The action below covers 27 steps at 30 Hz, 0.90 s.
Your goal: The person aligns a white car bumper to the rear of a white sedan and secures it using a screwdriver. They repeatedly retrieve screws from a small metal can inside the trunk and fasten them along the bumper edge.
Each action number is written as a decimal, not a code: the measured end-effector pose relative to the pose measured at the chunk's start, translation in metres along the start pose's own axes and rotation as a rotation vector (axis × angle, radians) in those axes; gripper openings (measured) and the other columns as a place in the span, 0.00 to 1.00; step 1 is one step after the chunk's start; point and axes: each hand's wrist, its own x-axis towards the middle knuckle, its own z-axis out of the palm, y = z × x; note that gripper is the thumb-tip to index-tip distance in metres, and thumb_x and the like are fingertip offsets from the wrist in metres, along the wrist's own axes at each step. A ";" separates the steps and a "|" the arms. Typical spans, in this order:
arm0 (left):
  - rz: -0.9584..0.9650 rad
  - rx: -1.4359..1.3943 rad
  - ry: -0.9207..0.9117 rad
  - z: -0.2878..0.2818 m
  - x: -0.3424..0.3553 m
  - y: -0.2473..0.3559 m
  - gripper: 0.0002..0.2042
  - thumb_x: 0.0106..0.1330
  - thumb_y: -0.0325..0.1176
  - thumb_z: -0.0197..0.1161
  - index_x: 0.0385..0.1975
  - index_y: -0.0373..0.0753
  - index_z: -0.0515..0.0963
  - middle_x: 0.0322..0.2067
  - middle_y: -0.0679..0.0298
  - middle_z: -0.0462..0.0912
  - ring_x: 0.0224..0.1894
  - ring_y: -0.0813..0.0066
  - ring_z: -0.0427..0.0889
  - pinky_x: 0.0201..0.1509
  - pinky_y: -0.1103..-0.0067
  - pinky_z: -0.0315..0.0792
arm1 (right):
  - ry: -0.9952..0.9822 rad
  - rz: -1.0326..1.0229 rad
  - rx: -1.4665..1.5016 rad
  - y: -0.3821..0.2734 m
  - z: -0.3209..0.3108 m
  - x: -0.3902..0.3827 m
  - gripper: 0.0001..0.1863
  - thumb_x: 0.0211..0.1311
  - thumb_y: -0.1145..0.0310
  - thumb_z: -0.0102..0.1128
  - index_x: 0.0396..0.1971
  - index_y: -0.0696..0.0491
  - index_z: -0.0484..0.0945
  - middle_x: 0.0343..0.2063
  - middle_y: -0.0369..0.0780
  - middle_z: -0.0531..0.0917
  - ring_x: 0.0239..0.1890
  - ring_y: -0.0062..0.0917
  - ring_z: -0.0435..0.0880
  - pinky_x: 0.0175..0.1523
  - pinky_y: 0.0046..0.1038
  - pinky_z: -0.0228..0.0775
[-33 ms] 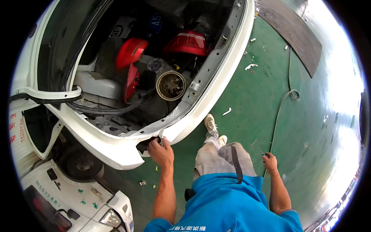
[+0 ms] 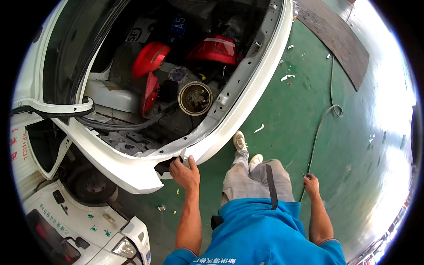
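My left hand [image 2: 185, 174] is at the corner of a white car's rear body panel [image 2: 126, 170], its fingers at the edge of a dark opening [image 2: 163, 167]. The thumb stands apart from the fingers and points up along the panel. Beyond it lies the uncovered boot, holding red tail lamps [image 2: 151, 59] and a round metal can-like part [image 2: 195, 98]. Off to the right, away from the car, my right hand [image 2: 312, 185] is closed around a thin, dark-looking object whose kind I cannot make out.
A hose [image 2: 316, 137] runs along the green floor [image 2: 282, 128] past my right hand. A brown board [image 2: 338, 39] lies at the far right. White scraps [image 2: 259, 128] are scattered about. Another white vehicle [image 2: 95, 225] stands close at the lower left.
My left thumb has moved a little away from the fingers. My right hand has shifted very slightly to the right. Otherwise the scene looks the same.
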 end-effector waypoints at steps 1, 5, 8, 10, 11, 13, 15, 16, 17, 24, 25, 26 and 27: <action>-0.049 0.004 0.002 0.003 -0.004 0.002 0.20 0.68 0.46 0.60 0.44 0.32 0.72 0.45 0.48 0.74 0.51 0.47 0.73 0.59 0.56 0.66 | 0.007 -0.022 0.019 -0.005 -0.007 0.011 0.24 0.57 0.61 0.62 0.51 0.60 0.81 0.26 0.44 0.85 0.25 0.27 0.83 0.33 0.30 0.75; -0.066 0.014 0.110 0.031 -0.023 -0.002 0.21 0.69 0.47 0.59 0.45 0.31 0.72 0.46 0.47 0.72 0.51 0.46 0.72 0.56 0.55 0.66 | -0.011 -0.112 0.130 -0.007 -0.029 0.059 0.23 0.59 0.65 0.61 0.53 0.59 0.79 0.23 0.38 0.82 0.20 0.21 0.77 0.24 0.25 0.69; 0.015 -0.003 0.163 0.048 -0.003 0.005 0.21 0.69 0.46 0.60 0.45 0.30 0.71 0.46 0.44 0.73 0.51 0.44 0.72 0.55 0.54 0.67 | 0.020 -0.216 0.227 0.011 -0.027 0.130 0.23 0.59 0.62 0.63 0.53 0.57 0.80 0.27 0.41 0.84 0.24 0.24 0.82 0.29 0.28 0.73; -0.109 0.068 0.048 0.022 -0.007 0.019 0.21 0.68 0.44 0.62 0.43 0.29 0.70 0.45 0.44 0.72 0.50 0.42 0.72 0.54 0.55 0.68 | -0.032 -0.218 0.191 -0.033 -0.041 0.127 0.24 0.58 0.59 0.64 0.53 0.55 0.81 0.30 0.44 0.87 0.27 0.27 0.86 0.34 0.31 0.77; -0.125 0.111 0.037 0.018 -0.008 0.016 0.20 0.67 0.43 0.62 0.41 0.29 0.70 0.44 0.45 0.72 0.49 0.42 0.73 0.54 0.55 0.68 | -0.061 -0.232 0.188 -0.060 -0.055 0.125 0.24 0.59 0.59 0.64 0.53 0.55 0.80 0.30 0.44 0.87 0.28 0.27 0.86 0.34 0.31 0.77; -0.127 0.115 0.038 0.016 -0.008 0.010 0.19 0.68 0.44 0.62 0.38 0.30 0.69 0.43 0.46 0.72 0.50 0.42 0.73 0.53 0.54 0.68 | -0.164 -0.219 0.245 -0.090 -0.090 0.126 0.24 0.59 0.59 0.64 0.53 0.56 0.80 0.30 0.45 0.87 0.28 0.26 0.86 0.33 0.31 0.77; -0.228 0.143 -0.097 0.008 -0.003 0.024 0.20 0.69 0.44 0.61 0.41 0.29 0.70 0.45 0.45 0.73 0.50 0.42 0.74 0.54 0.55 0.70 | -0.202 -0.182 0.305 -0.096 -0.127 0.134 0.25 0.58 0.58 0.65 0.53 0.57 0.80 0.29 0.44 0.86 0.28 0.26 0.85 0.33 0.31 0.77; -0.260 0.155 -0.132 0.004 0.004 0.028 0.20 0.68 0.43 0.61 0.42 0.28 0.71 0.46 0.45 0.73 0.50 0.42 0.75 0.54 0.55 0.70 | -0.143 -0.211 0.318 -0.089 -0.141 0.144 0.25 0.58 0.59 0.64 0.53 0.58 0.80 0.29 0.44 0.86 0.28 0.26 0.85 0.32 0.30 0.77; -0.303 0.169 -0.162 0.003 0.009 0.034 0.21 0.68 0.43 0.61 0.44 0.27 0.72 0.47 0.45 0.74 0.51 0.43 0.75 0.54 0.55 0.71 | -0.094 -0.246 0.328 -0.068 -0.146 0.167 0.25 0.59 0.60 0.64 0.52 0.59 0.80 0.29 0.44 0.86 0.27 0.26 0.85 0.32 0.30 0.77; -0.393 -0.187 0.150 0.028 -0.012 0.119 0.20 0.64 0.35 0.66 0.53 0.33 0.75 0.51 0.49 0.79 0.55 0.49 0.77 0.60 0.62 0.70 | -0.093 0.038 0.374 0.053 -0.196 0.245 0.14 0.61 0.67 0.62 0.39 0.62 0.80 0.17 0.40 0.77 0.14 0.26 0.75 0.16 0.30 0.64; -0.332 -0.229 0.079 0.032 -0.010 0.137 0.19 0.64 0.34 0.66 0.53 0.34 0.75 0.51 0.51 0.79 0.55 0.50 0.78 0.59 0.64 0.71 | -0.095 0.079 0.368 0.071 -0.200 0.259 0.16 0.60 0.66 0.62 0.41 0.64 0.80 0.17 0.40 0.77 0.13 0.27 0.75 0.16 0.30 0.64; -0.282 -0.296 0.059 0.035 -0.011 0.147 0.18 0.64 0.34 0.66 0.52 0.35 0.76 0.49 0.52 0.80 0.53 0.52 0.79 0.57 0.64 0.72 | -0.136 0.099 0.370 0.072 -0.207 0.260 0.16 0.61 0.66 0.62 0.42 0.63 0.80 0.17 0.41 0.77 0.13 0.27 0.75 0.16 0.30 0.64; -0.270 -0.335 0.028 0.039 -0.008 0.154 0.17 0.64 0.34 0.66 0.50 0.34 0.77 0.47 0.53 0.81 0.50 0.53 0.80 0.55 0.64 0.73 | -0.171 0.128 0.368 0.067 -0.219 0.254 0.16 0.61 0.66 0.62 0.43 0.63 0.79 0.17 0.41 0.77 0.13 0.27 0.75 0.16 0.29 0.64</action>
